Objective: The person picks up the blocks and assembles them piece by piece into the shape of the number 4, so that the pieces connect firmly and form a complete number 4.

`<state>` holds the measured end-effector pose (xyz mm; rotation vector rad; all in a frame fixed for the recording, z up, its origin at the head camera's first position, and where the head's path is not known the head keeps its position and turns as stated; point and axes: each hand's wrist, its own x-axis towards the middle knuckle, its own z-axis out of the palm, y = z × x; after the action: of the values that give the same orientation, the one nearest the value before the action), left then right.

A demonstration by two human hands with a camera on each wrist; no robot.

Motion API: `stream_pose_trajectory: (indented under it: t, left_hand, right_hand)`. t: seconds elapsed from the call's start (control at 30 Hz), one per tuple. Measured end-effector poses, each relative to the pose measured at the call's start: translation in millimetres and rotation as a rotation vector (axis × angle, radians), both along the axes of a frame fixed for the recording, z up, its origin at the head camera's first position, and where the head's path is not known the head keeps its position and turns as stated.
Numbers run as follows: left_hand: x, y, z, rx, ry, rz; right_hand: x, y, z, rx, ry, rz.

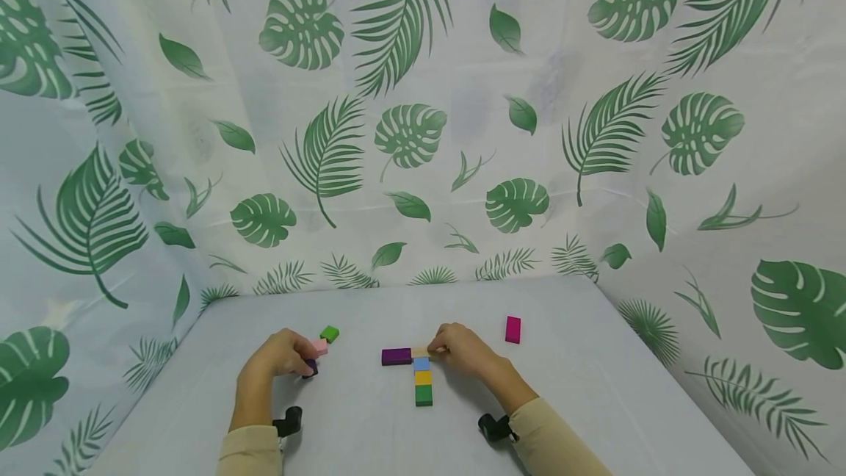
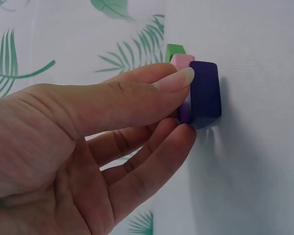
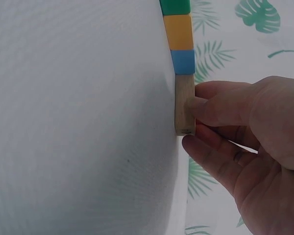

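My left hand (image 1: 280, 355) pinches a dark purple block (image 2: 205, 93) at the left of the table, thumb along one side and fingertips behind it. Just beyond that block are a pink block (image 1: 320, 347) and a light green block (image 1: 329, 333). With thumb and fingertips my right hand (image 1: 465, 350) holds a plain wooden block (image 3: 184, 105). This lies at the head of a row of blue (image 1: 421, 363), yellow (image 1: 423, 377) and green (image 1: 424, 395) blocks. A long purple block (image 1: 396, 356) lies against the wooden block's left end. The fingers partly cover the wooden block.
A magenta block (image 1: 512, 329) lies alone beyond the right hand. The white table (image 1: 357, 432) meets a leaf-patterned cloth (image 1: 463, 241) at the back and sides. Black wrist-worn devices are at the left wrist (image 1: 288, 422) and right wrist (image 1: 496, 428).
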<state>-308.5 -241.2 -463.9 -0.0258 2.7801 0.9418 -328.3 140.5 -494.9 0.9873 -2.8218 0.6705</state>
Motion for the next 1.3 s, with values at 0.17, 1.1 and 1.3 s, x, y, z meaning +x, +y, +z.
stream_pose_trajectory:
  t: [0.17,1.1,1.3]
  left_hand:
    - [1.1,3.1,-0.7,-0.008,0.022,0.004]
    - [-3.0,12.3,-5.0,0.026,0.042,0.008]
    - [-1.7,16.3,-3.0,0.012,0.060,-0.001]
  right_hand:
    - [-1.3,0.3,-1.4,0.003,0.008,0.005]
    - [0.4,0.6,-0.4,-0.013,-0.008,0.007]
    - [-0.1,0.7,-1.6,-0.006,-0.001,0.000]
